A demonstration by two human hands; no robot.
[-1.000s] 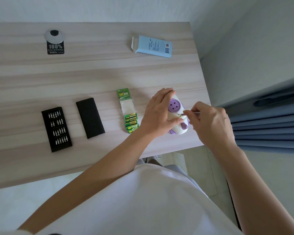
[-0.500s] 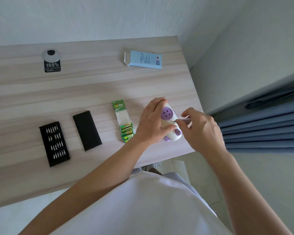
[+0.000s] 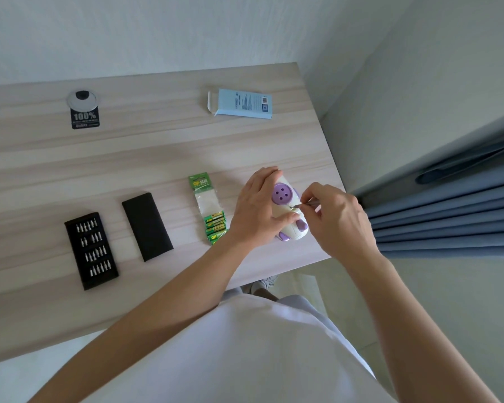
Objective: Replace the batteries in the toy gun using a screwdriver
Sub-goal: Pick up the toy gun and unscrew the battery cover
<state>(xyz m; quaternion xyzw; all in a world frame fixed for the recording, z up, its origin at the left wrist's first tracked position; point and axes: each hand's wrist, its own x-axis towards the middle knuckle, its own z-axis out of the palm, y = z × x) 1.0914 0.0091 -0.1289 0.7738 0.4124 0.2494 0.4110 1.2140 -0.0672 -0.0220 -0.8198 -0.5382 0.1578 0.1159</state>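
Observation:
The white and purple toy gun (image 3: 285, 207) lies on the wooden table (image 3: 157, 158) near its right front corner. My left hand (image 3: 258, 207) grips it from the left, fingers over the far end and thumb across the near part. My right hand (image 3: 335, 216) pinches a thin metal screwdriver (image 3: 303, 203), whose tip touches the toy's body just below the round purple disc. A green strip pack of batteries (image 3: 208, 207) lies just left of my left hand.
A black tray of screwdriver bits (image 3: 91, 250) and its black lid (image 3: 147, 226) lie to the left. A light blue box (image 3: 240, 103) and a round cable cover with a black sticker (image 3: 83, 110) sit at the back. Blue curtains (image 3: 448, 210) hang right of the table edge.
The camera view has tilted so the table sits lower in the frame. Both hands stay on the toy and the screwdriver, with only small finger shifts.

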